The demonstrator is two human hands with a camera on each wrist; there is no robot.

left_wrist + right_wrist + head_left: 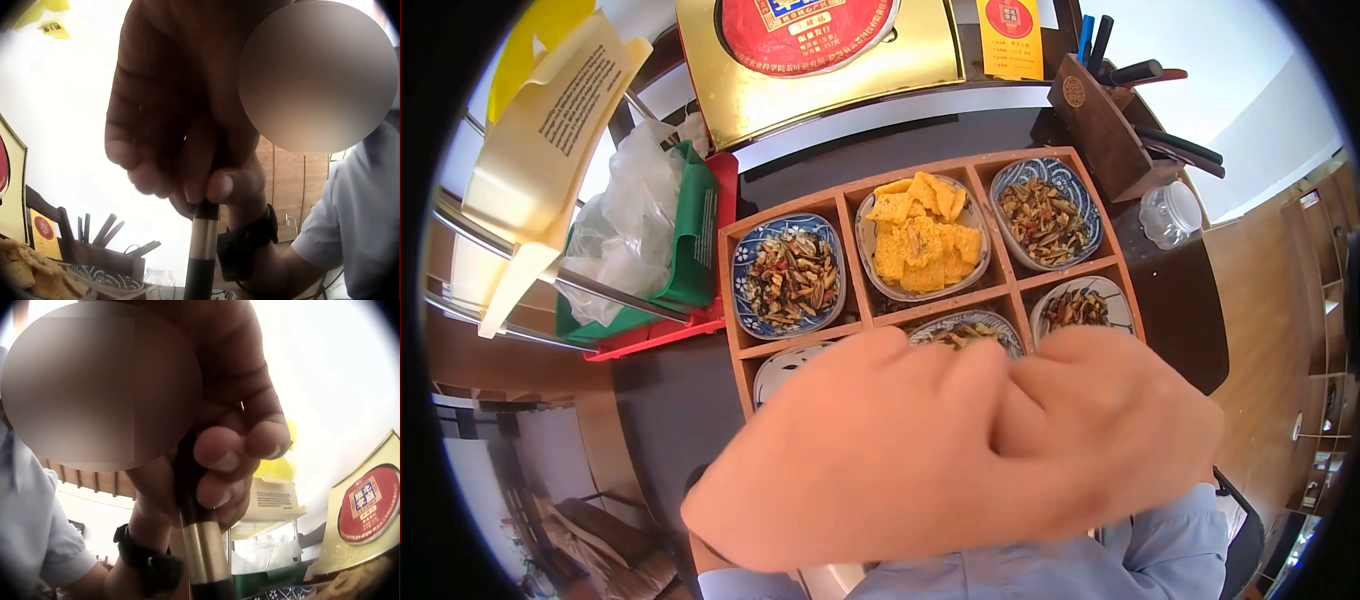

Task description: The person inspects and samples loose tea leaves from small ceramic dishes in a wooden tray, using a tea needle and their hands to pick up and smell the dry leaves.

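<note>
In the head view my left hand (pixel 850 460) and right hand (pixel 1110 430) meet close before the camera, knuckles up, hiding what is under them. Both wrist views show a slim dark rod with a gold band (pixel 204 237) pointing downward from between the hands. In the left wrist view, a thumb and fingertips grip its upper end. Seen from the right wrist, curled fingertips (pixel 215 490) lie along the same rod (pixel 205 550), just above the band. Beyond the hands lies a wooden divided tray (pixel 860 250), with patterned bowls in its compartments.
Yellow crisps (pixel 925 240) fill the middle bowl; dried mixed bits (pixel 790 280) fill others. Left stands a green basket (pixel 695 230) holding plastic bags. Behind is a gold box (pixel 930 50) with a red disc. A wooden pen holder (pixel 1110 130) and glass jar (pixel 1170 215) stand right.
</note>
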